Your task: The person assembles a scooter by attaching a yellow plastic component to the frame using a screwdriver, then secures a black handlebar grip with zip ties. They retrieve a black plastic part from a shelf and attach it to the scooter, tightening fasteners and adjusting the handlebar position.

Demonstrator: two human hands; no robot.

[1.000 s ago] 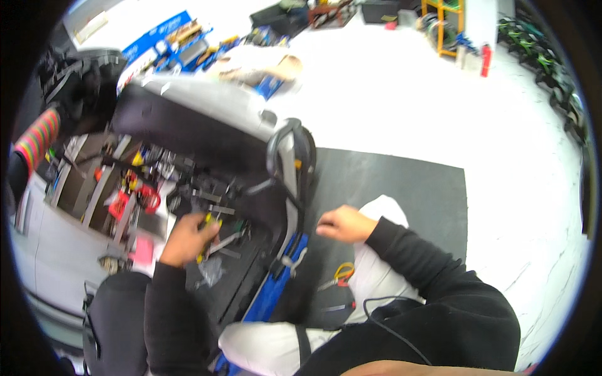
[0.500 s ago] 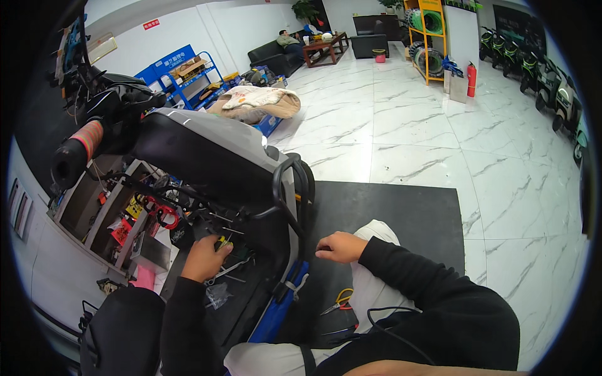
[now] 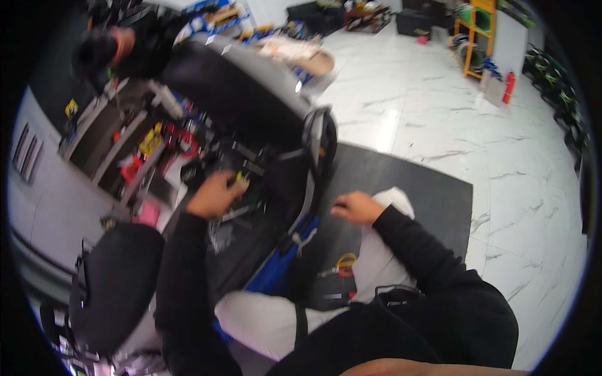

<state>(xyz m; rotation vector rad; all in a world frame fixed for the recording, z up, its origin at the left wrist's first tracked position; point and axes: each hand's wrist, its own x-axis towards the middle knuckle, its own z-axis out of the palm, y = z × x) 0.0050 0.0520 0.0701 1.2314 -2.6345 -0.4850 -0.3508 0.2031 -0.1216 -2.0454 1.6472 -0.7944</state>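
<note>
My left hand [image 3: 216, 193] is closed round a small yellow-handled tool [image 3: 240, 179] over the scooter's dark footboard [image 3: 241, 263]; blur hides the tool's kind. Beside that hand lie loose metal tools [image 3: 241, 212] and a clear plastic bag [image 3: 219, 238]. The scooter's black and grey front panel [image 3: 232, 94] rises beyond. My right hand [image 3: 356, 208] rests by my knee with its fingers curled, and I see nothing in it. Below it, on the dark mat [image 3: 407, 182], lies a hand tool with yellow and red looped handles [image 3: 345, 264].
The black scooter seat [image 3: 116, 282] stands at my left. Behind the footboard is a grey shelf unit [image 3: 119, 160] full of parts. Across the tiled floor [image 3: 407, 106] are a yellow rack [image 3: 473, 44], a red fire extinguisher [image 3: 508, 88] and a row of scooters [image 3: 555, 94].
The whole view has shifted and blurred, with the scooter and both hands now higher in the picture. My left hand stays on the yellow-handled tool; my right hand stays curled by the knee.
</note>
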